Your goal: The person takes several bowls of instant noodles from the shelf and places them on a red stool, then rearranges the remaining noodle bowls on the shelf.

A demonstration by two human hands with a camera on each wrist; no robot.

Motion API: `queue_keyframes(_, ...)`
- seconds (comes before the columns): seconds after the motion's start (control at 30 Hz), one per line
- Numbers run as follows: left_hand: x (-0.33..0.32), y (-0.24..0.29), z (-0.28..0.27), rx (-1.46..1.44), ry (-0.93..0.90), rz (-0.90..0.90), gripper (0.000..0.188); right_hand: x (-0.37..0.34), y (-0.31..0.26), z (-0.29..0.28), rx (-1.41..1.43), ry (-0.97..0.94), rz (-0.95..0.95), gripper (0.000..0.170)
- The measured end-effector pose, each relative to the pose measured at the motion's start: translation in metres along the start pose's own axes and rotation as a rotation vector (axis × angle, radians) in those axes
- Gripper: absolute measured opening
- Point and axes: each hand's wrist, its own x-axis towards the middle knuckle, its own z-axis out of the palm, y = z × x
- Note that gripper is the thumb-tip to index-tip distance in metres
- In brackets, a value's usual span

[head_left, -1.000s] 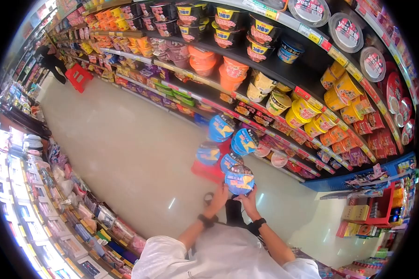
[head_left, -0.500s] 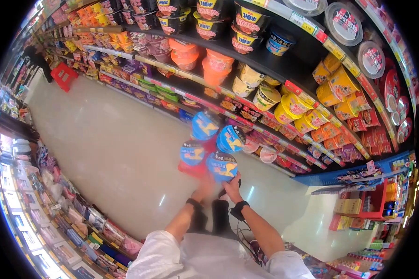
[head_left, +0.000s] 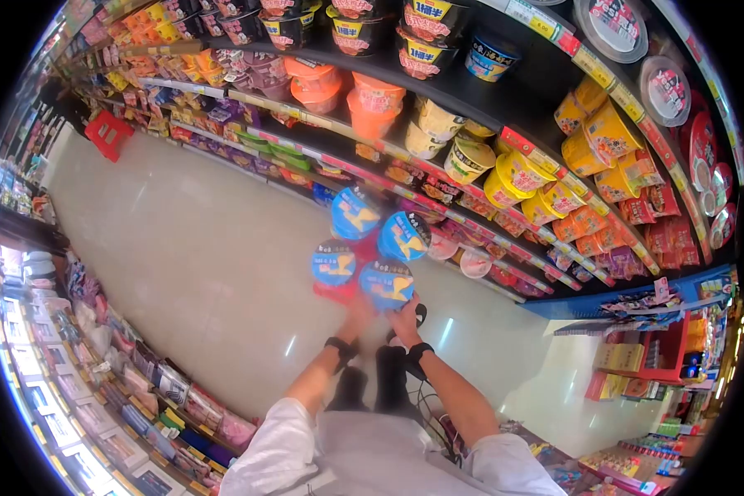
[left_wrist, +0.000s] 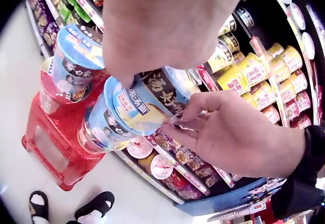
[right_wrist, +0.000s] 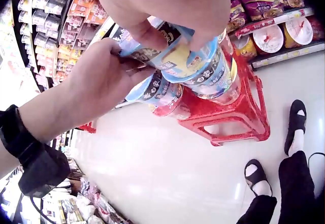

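Blue cup, one: held between two hands at the centre of the head view, its printed lid facing up. Left hand: blurred in the head view; in the right wrist view its fingers are bent in against the cup's side. Right hand: the cup's edge is gripped between thumb and fingers, closed to the cup's thickness; how firmly cannot be told.

Near the grip, in the head view, three like items: upper cup, side cup and left cup.

Red stool, one: seen beneath the cups, right of centre in the right wrist view.

Yellow cups: shelved at right of the head view. Orange tubs: shelved at upper centre. Second red stool: placed on the floor, upper left.
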Motion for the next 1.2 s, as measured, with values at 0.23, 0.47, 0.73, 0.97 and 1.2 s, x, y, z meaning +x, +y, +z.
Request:
queue_keyframes(0.23,0.012,-0.007,0.009,-0.004,-0.009,-0.004,0.043,0.004,-0.018,0.000,0.090,-0.022,0.050,0.084)
queue_keyframes(0.47,0.011,0.037,-0.010,-0.230,-0.009,-0.188,0.040,0.004,-0.060,-0.006,0.181,-0.075,0.109,0.085)
queue_keyframes(0.73,0.007,0.057,-0.035,-0.034,-0.171,-0.061,0.049,0.005,-0.054,-0.022,0.097,-0.159,0.055,0.087)
queue_keyframes(0.97,0.016,0.065,-0.040,-0.094,-0.034,0.004,0.049,0.010,-0.029,-0.067,-0.019,-0.091,0.044,0.086)
queue_keyframes(1.2,0.057,0.172,-0.067,-0.313,-0.057,0.136,0.048,0.051,-0.098,-0.121,-0.246,0.214,-0.402,0.057)
